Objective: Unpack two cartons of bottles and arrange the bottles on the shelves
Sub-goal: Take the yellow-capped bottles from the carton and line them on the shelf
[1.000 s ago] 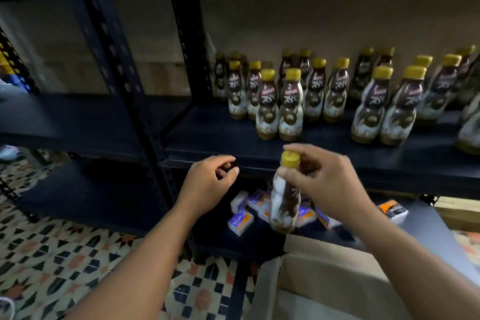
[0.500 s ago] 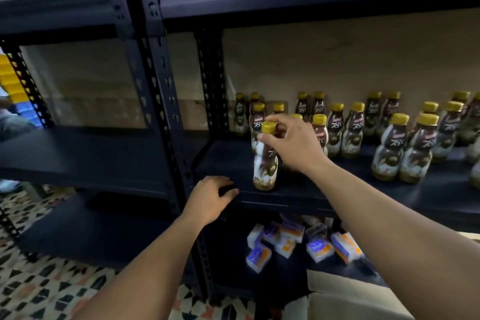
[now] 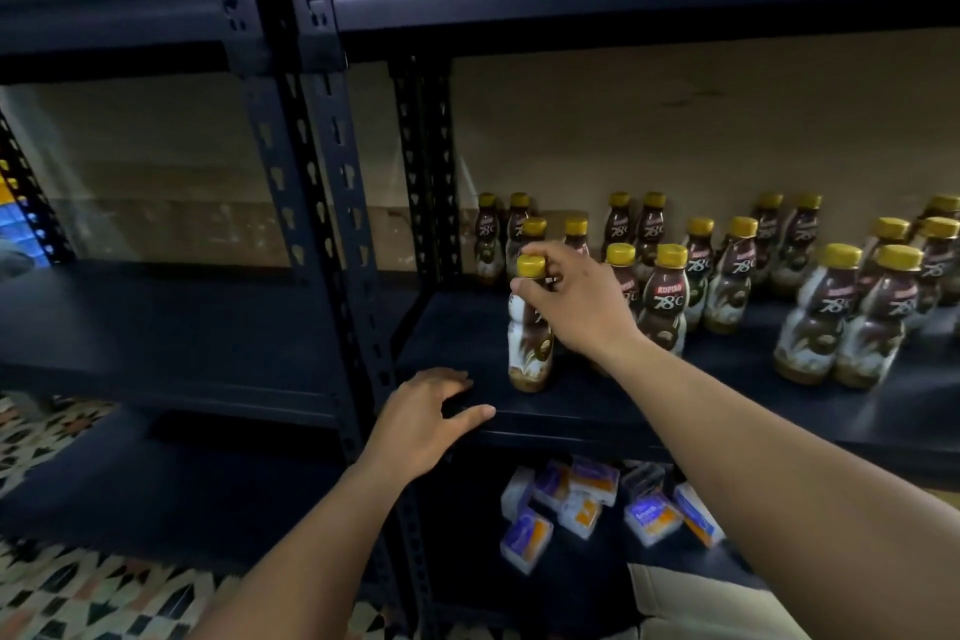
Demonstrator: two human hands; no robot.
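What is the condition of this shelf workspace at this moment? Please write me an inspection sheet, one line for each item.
Surface: dark shelf, front part bare.
Job's things: bottle upright near the front edge; other bottles upright in rows behind it; carton partly in view, bottom right.
Clutter: small boxes lying loose on the lower level.
Hands: right hand grips the bottle's neck; left hand rests on the shelf's front edge.
Cables: nothing seen.
Surroundings: wall behind; patterned floor tiles.
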